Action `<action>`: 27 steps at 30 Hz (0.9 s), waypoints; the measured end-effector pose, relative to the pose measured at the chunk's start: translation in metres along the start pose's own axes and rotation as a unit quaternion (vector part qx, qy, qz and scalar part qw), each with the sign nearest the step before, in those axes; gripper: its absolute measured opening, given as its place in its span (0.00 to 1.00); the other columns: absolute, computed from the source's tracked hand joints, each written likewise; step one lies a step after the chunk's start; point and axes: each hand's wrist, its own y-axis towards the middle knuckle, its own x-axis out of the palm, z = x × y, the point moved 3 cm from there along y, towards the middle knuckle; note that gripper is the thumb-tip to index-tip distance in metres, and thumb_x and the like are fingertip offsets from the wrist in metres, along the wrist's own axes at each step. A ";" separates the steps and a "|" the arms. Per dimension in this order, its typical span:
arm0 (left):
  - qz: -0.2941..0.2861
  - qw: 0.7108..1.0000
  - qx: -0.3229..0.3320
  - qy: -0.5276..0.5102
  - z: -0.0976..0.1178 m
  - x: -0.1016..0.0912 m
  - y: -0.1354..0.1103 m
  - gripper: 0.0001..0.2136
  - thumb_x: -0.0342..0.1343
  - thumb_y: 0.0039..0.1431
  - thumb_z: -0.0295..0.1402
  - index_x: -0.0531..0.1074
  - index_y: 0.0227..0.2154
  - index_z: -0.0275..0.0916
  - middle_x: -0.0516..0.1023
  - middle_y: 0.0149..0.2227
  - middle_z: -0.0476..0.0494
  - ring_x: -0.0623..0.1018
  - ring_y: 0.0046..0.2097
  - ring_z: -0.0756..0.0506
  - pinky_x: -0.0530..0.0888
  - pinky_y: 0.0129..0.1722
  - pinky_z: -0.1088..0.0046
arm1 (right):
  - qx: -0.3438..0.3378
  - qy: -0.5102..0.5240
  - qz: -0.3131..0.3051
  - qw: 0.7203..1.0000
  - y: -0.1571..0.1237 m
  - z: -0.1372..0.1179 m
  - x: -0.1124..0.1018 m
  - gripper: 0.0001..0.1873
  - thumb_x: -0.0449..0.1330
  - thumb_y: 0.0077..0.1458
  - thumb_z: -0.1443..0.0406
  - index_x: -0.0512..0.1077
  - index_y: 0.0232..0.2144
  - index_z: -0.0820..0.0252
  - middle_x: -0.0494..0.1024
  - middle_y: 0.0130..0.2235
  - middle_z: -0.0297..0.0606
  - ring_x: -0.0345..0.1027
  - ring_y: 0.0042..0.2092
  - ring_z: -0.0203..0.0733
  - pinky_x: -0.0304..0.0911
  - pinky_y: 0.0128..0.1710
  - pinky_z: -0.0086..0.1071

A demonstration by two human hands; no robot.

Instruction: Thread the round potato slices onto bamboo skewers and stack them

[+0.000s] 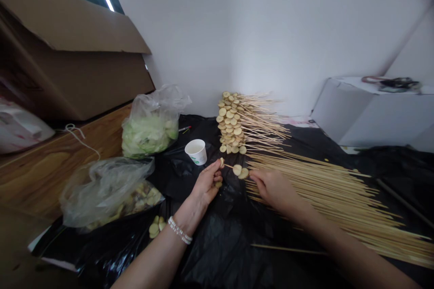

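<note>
My right hand (274, 188) pinches a thin bamboo skewer (228, 166) that points left, its far end hidden behind the fingers. Two round, pale-yellow potato slices (240, 171) are threaded on it near that hand. At the skewer's tip, the thumb and fingers of my left hand (204, 184) close on another potato slice (222, 162). More slices (218, 184) show under the curled fingers of this hand. Just beyond lies a stacked pile of skewered potato slices (231, 122), sticks pointing right. Many bare bamboo skewers (325, 189) spread beneath and beside my right forearm.
Left of my hands stand a white paper cup (195, 152), a bag of pale green pieces (149, 131) and a bag of slices (115, 198). Loose slices (155, 227) lie by my left forearm. Black plastic (217, 244) covers the surface. A cardboard box (84, 67) stands back left.
</note>
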 end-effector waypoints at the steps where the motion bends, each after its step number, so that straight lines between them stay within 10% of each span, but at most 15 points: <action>1: 0.000 1.000 0.000 0.002 0.000 0.000 0.000 0.09 0.67 0.45 0.26 0.74 0.28 0.30 0.69 0.26 0.50 0.58 0.19 0.62 0.54 0.12 0.90 | -0.002 0.001 0.000 1.000 0.000 0.000 0.000 0.15 0.47 0.60 0.67 0.73 0.29 0.57 0.78 0.31 0.39 0.68 0.33 0.38 0.50 0.31 0.30; 27: 0.022 0.996 0.029 0.083 -0.005 0.001 -0.004 0.17 0.73 0.32 0.33 0.77 0.26 0.30 0.71 0.25 0.48 0.58 0.19 0.62 0.52 0.14 0.87 | 0.001 -0.079 -0.013 0.997 -0.006 -0.011 0.007 0.14 0.47 0.59 0.71 0.72 0.40 0.57 0.77 0.37 0.39 0.68 0.36 0.39 0.51 0.31 0.31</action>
